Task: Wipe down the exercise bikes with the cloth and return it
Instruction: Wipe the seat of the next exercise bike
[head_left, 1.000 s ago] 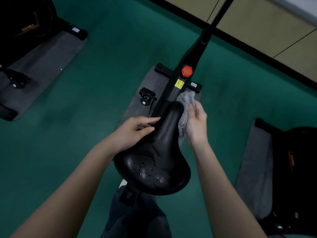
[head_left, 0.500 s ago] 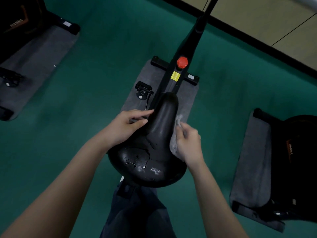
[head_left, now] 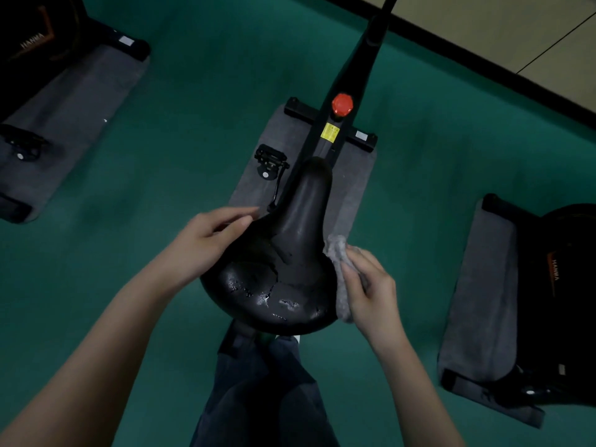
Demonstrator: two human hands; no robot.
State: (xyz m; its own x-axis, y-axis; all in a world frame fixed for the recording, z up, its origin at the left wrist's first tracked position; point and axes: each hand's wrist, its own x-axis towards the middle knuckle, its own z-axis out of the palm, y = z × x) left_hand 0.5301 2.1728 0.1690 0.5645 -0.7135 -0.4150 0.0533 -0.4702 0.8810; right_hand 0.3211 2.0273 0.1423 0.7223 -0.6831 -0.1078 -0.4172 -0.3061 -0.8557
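The black, cracked bike saddle [head_left: 283, 262] fills the middle of the view, its nose pointing away from me. My right hand [head_left: 371, 288] presses a grey cloth [head_left: 338, 269] against the saddle's right rear edge. My left hand [head_left: 209, 237] rests on the saddle's left side, fingers bent over its edge. The bike's black frame [head_left: 351, 91] with a red knob [head_left: 342, 104] rises beyond the saddle. Most of the cloth is hidden under my right hand.
The bike stands on a grey mat [head_left: 354, 185] on green floor, with a pedal [head_left: 270, 162] at its left. Another bike on a mat [head_left: 64, 101] sits far left, a third bike [head_left: 561, 304] at right. My dark trouser leg [head_left: 267, 391] is below the saddle.
My right hand has dragged the cloth back along the saddle's right side, from near the nose to the wide rear. My left hand slid back to the saddle's left edge.
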